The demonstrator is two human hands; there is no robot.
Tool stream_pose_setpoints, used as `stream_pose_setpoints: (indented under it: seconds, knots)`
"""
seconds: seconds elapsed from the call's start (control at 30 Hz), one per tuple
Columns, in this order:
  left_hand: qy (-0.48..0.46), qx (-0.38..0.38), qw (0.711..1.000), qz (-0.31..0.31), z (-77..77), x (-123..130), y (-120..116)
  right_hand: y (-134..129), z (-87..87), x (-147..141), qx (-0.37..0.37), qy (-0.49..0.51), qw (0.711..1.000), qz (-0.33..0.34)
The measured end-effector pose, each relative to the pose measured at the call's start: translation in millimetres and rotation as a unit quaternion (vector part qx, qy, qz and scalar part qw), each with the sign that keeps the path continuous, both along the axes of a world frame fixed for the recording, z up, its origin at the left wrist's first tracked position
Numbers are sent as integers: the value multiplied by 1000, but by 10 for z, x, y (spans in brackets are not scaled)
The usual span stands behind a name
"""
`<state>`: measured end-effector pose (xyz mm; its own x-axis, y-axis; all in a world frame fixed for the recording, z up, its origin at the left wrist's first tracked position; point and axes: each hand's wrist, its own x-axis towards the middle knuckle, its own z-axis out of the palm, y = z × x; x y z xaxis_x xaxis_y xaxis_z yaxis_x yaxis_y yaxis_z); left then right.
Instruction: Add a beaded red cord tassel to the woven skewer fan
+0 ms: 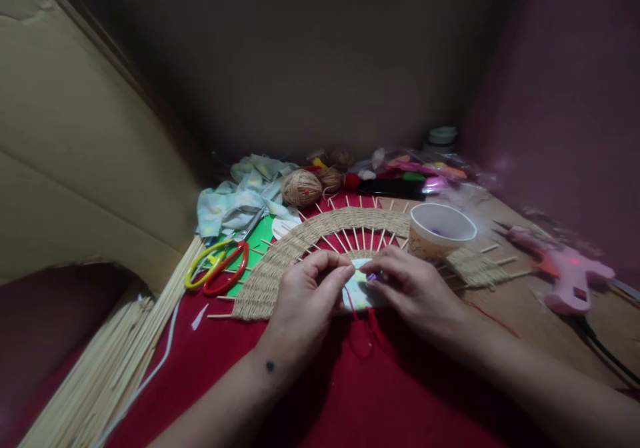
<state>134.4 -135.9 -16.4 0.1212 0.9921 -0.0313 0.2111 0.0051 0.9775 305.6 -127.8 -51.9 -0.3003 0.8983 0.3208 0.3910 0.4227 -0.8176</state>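
My left hand (313,295) is closed, thumb and forefinger pinched on a red thread (351,305) that hangs in a loop below. Opposite it, my right hand (410,288) is closed too, its fingertips almost meeting the left ones. A small purple piece (371,277) shows between the right thumb and fingers; its kind is too small to tell. Beneath both hands lies a pale patterned cloth piece (354,293), partly covered by them. It sits at the inner middle of a half-round woven fan of twine and sticks (270,278).
Yellow-and-red scissors (217,268) and thin sticks (120,355) lie left. A twine ball (301,188) and bunched cloth (245,188) stand behind. On the right are a white-rimmed cup (443,225), a small woven piece (483,268) and a pink glue gun (570,271) with its cord.
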Motion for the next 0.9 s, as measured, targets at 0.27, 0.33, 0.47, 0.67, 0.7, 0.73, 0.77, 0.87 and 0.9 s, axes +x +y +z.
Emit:
stream_pose_setpoints:
  seconds: [0.27,0.33,0.47,0.67,0.7,0.73,0.77,0.87,0.9]
  knots:
    - [82,158,984,26,0,-14,-57,3,86,-15,-357,431,827,48]
    - [114,217,969,22,-11,-15,-71,8,76,-31,-363,444,818,52]
    - [145,283,948,1,-42,-10,-76,17,59,-41,-363,450,814,47]
    - [152,307,939,-4,-82,2,-67,6,44,-37,-359,448,817,52]
    - [153,309,939,-5,-86,3,-65,3,44,-37,-358,446,819,50]
    - [152,310,938,-7,-89,3,-64,1,44,-37,-359,443,820,47]
    - [152,311,938,-7,-91,3,-62,-1,44,-37,-361,441,821,45]
    - [153,313,937,-8,-92,3,-62,-4,45,-36,-363,435,823,47]
    - [154,316,936,-9,-91,3,-62,-5,44,-35,-363,435,823,49]
